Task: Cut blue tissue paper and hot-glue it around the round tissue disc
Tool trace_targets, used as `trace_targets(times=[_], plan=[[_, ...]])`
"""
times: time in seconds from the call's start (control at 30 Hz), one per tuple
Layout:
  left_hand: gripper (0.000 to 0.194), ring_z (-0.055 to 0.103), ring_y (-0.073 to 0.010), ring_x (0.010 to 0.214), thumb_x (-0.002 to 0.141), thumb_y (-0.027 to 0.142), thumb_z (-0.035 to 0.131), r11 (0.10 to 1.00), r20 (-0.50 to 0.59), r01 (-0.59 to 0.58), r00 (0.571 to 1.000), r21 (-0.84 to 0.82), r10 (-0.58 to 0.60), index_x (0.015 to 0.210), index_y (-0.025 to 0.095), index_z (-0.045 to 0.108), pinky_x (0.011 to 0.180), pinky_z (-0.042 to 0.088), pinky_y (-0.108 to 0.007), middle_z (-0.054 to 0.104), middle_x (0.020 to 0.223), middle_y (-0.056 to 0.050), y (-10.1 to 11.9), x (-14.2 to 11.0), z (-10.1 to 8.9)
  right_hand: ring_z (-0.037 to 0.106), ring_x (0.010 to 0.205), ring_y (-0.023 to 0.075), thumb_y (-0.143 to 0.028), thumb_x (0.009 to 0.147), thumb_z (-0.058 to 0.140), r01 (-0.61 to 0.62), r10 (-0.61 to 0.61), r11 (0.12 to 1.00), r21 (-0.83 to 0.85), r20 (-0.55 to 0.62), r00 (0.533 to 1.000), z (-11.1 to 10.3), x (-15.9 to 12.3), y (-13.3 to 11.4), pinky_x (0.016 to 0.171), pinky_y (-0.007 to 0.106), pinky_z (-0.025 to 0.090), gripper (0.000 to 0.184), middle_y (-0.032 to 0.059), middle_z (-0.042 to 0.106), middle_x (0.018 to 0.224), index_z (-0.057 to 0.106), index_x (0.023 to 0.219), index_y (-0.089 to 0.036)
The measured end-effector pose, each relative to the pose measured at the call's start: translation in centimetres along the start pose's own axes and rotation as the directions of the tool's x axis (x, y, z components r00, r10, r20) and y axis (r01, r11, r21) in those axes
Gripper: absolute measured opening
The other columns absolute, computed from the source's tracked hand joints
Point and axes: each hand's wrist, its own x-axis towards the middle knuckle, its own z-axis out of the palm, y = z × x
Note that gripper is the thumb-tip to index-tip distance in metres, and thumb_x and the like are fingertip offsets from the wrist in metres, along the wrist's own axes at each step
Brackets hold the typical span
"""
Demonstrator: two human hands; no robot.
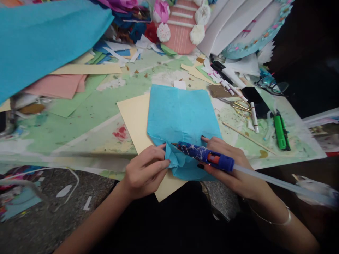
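A sheet of blue crepe paper [174, 109] lies over a cream sheet of card [134, 114] at the table's front edge. My left hand [147, 171] pinches the near edge of the blue paper, which is bunched up there. In my right hand [230, 165] is a blue glue gun [196, 151] with a long translucent glue stick [278, 185] out of its back. The gun's metal tip is close to the fold beside my left fingertips; whether it touches, I cannot tell. My right fingers also rest at the blue paper's near right side.
Gold-handled scissors [242, 107], a wooden skewer [249, 137], a green box cutter [280, 131], markers, a black phone [255, 101] and glasses [272, 85] lie right. Paper scraps [62, 84] and a large blue sheet [47, 42] fill the left. Paper-flower crafts [182, 31] stand behind.
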Motion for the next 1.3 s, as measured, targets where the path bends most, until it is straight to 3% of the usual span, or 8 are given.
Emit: trace_targets(times=[0.3, 0.47, 0.53, 0.63, 0.73, 0.93, 1.2, 1.3], plan=[[0.018, 0.063, -0.0138, 0.080, 0.076, -0.001, 0.067, 0.989, 0.034, -0.017, 0.999, 0.144, 0.012, 0.085, 0.014, 0.065, 0.107, 0.045, -0.061, 0.061, 0.085, -0.004, 0.5, 0.0, 0.0, 0.057, 0.081, 0.0203, -0.024, 0.089, 0.058, -0.123, 0.136, 0.972, 0.200, -0.053, 0.989, 0.5, -0.8, 0.5, 0.079, 0.038, 0.051, 0.016, 0.0028, 0.059, 0.084, 0.062, 0.104, -0.024], [0.018, 0.066, -0.0174, 0.087, 0.076, 0.001, 0.069, 0.960, 0.014, -0.037, 0.999, 0.277, 0.034, 0.087, 0.015, 0.066, 0.112, 0.029, -0.070, 0.063, 0.084, -0.003, 0.8, -0.4, 0.1, 0.051, 0.077, 0.0188, -0.024, 0.089, 0.057, -0.157, 0.174, 0.943, 0.293, -0.033, 0.984, 0.7, -0.9, 0.6, 0.082, 0.040, 0.050, 0.001, 0.0016, 0.051, 0.079, 0.057, 0.089, -0.023], [0.022, 0.067, -0.0218, 0.094, 0.075, 0.000, 0.069, 0.940, -0.001, -0.068, 0.997, 0.335, 0.073, 0.091, 0.015, 0.067, 0.114, 0.023, -0.073, 0.065, 0.087, -0.004, 0.7, -0.4, -0.1, 0.051, 0.078, 0.0190, -0.024, 0.088, 0.058, -0.163, 0.184, 0.936, 0.313, -0.040, 0.982, 0.8, -1.0, 0.7, 0.081, 0.040, 0.050, 0.008, 0.0015, 0.049, 0.078, 0.053, 0.082, -0.022], [0.034, 0.064, -0.0262, 0.105, 0.073, -0.003, 0.068, 0.945, -0.006, -0.077, 0.997, 0.318, 0.083, 0.103, 0.014, 0.066, 0.108, 0.040, -0.064, 0.064, 0.099, -0.010, 0.4, -0.6, -0.3, 0.051, 0.079, 0.0198, -0.024, 0.088, 0.059, -0.177, 0.201, 0.932, 0.318, -0.046, 0.978, 1.0, -1.2, 0.9, 0.078, 0.039, 0.049, 0.010, 0.0017, 0.049, 0.078, 0.052, 0.081, -0.023], [0.042, 0.059, -0.0275, 0.115, 0.076, -0.002, 0.064, 0.964, -0.018, 0.034, 0.999, 0.264, -0.030, 0.115, 0.014, 0.062, 0.097, 0.055, -0.048, 0.057, 0.112, -0.014, 0.1, -0.9, -0.3, 0.050, 0.078, 0.0191, -0.025, 0.088, 0.059, -0.191, 0.221, 0.924, 0.330, -0.058, 0.973, 1.1, -1.2, 0.9, 0.074, 0.037, 0.049, 0.007, 0.0014, 0.048, 0.079, 0.053, 0.084, -0.023], [0.038, 0.059, -0.0252, 0.111, 0.078, 0.000, 0.064, 0.935, -0.006, 0.048, 0.999, 0.351, -0.049, 0.115, 0.008, 0.060, 0.092, 0.058, -0.037, 0.056, 0.115, -0.017, 0.4, -1.0, -0.6, 0.048, 0.077, 0.0181, -0.024, 0.088, 0.059, -0.194, 0.225, 0.918, 0.346, -0.051, 0.973, 1.3, -1.2, 0.9, 0.074, 0.036, 0.047, 0.013, 0.0006, 0.046, 0.077, 0.049, 0.079, -0.022], [0.039, 0.066, -0.0235, 0.104, 0.069, -0.005, 0.073, 0.900, -0.235, 0.100, 0.972, 0.425, 0.003, 0.102, 0.013, 0.064, 0.087, 0.057, -0.034, 0.062, 0.108, -0.010, 0.8, -0.6, -1.4, 0.051, 0.083, 0.0192, -0.017, 0.085, 0.061, -0.102, 0.159, 0.921, 0.376, -0.124, 0.979, 1.6, -1.3, 1.0, 0.091, 0.043, 0.046, 0.007, 0.0015, 0.051, 0.082, 0.056, 0.085, -0.022], [0.034, 0.066, -0.0219, 0.096, 0.071, -0.001, 0.074, 0.889, -0.191, 0.053, 0.981, 0.455, 0.039, 0.099, 0.016, 0.065, 0.083, 0.055, -0.035, 0.063, 0.097, -0.006, 0.8, -0.3, -1.6, 0.054, 0.087, 0.0204, -0.016, 0.084, 0.061, -0.045, 0.116, 0.920, 0.388, -0.163, 0.980, 1.4, -1.2, 0.9, 0.100, 0.048, 0.043, 0.013, 0.0030, 0.057, 0.088, 0.061, 0.095, -0.022]])
